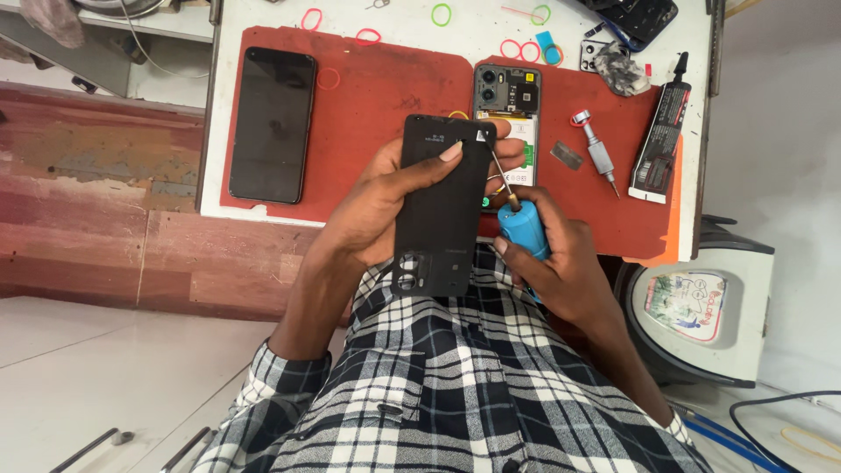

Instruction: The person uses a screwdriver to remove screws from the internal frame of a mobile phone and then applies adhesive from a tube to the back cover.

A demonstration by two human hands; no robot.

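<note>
The left hand (385,206) grips a flat black plastic phone back cover (442,201), fingers wrapped round its edges, near the red rubber work mat (368,105). The right hand (556,263) is closed round a blue-handled tool (524,229), its metal tip at the cover's far right corner. A slip there could scratch the cover or jab the left thumb.

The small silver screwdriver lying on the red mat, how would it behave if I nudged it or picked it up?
The silver screwdriver has a round, barrel-like body and lies flat on the red mat, so a sideways nudge would probably set it rolling. It looks like metal, so likely stiff and fairly weighty for its small size. The smooth shaft may slip between fingers; its ribbed-looking handle probably grips better.
</note>
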